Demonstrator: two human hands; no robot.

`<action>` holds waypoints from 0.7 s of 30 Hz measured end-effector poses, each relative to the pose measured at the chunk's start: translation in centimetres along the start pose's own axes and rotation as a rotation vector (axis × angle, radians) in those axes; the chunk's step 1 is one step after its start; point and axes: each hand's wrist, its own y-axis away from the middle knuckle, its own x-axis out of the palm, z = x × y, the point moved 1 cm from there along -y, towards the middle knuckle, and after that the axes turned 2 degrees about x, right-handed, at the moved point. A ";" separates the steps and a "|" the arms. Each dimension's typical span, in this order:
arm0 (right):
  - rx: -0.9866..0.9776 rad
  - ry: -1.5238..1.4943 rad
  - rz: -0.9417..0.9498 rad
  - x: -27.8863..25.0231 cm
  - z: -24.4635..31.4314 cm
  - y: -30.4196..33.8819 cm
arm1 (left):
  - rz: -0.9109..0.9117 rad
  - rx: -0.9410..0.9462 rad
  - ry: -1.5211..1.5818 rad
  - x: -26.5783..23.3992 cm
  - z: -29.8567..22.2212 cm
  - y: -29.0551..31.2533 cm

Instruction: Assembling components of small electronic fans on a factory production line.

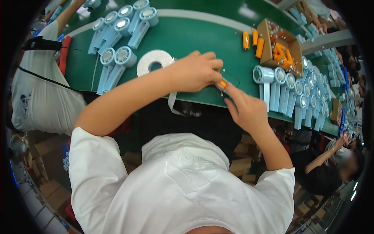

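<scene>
Between my hands, just over the table's near edge, is an orange battery [223, 83] with thin wires; a pale blue edge shows beside it, mostly covered by my fingers. My left hand [196, 72] reaches across from the left, its fingers curled closed on the battery's upper end. From the lower right, my right hand [248, 108] grips the same piece, index finger and thumb closing at its lower side. Behind my left wrist lies a roll of white tape [146, 62], and a loose strip [172, 102] hangs over the table edge.
Light-blue handheld fans lie in groups at the far left [122, 25] and right [290, 81] of the green table [187, 37]. A cardboard box [265, 48] holds orange batteries, with several loose ones [246, 40] beside it. Other people work at left and right.
</scene>
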 end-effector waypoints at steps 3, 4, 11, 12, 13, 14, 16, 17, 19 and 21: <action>-0.068 -0.151 -0.079 -0.4 -0.8 -0.5 | 0.035 0.007 -0.006 -0.5 -0.2 -0.3; -0.083 -0.141 -0.116 -0.7 -1.5 -1.6 | 0.028 0.020 -0.044 -0.5 -0.1 -0.3; 0.370 0.052 -0.036 -1.2 -7.0 -10.7 | -0.067 0.176 0.101 -5.1 5.8 -4.0; 0.410 0.122 0.069 1.1 -7.7 -11.8 | -0.187 0.100 0.091 -5.6 8.3 -5.4; 0.445 0.200 0.173 3.1 -8.6 -13.4 | -0.321 0.027 0.080 -5.9 11.0 -6.9; 0.423 0.230 0.106 4.7 -8.8 -14.6 | -0.336 -0.127 0.068 -5.7 13.5 -8.2; 0.374 0.284 0.002 8.2 -10.3 -16.2 | -0.396 -0.270 0.030 -3.8 18.4 -10.9; 0.392 0.324 -0.021 10.1 -11.4 -17.2 | -0.368 -0.469 -0.023 -2.6 20.9 -12.1; 0.395 0.358 -0.034 10.4 -11.2 -18.5 | -0.182 -0.737 -0.070 -1.0 23.6 -12.5; 0.326 0.379 -0.011 7.8 -9.8 -18.7 | -0.046 -0.805 -0.072 -0.4 23.9 -11.4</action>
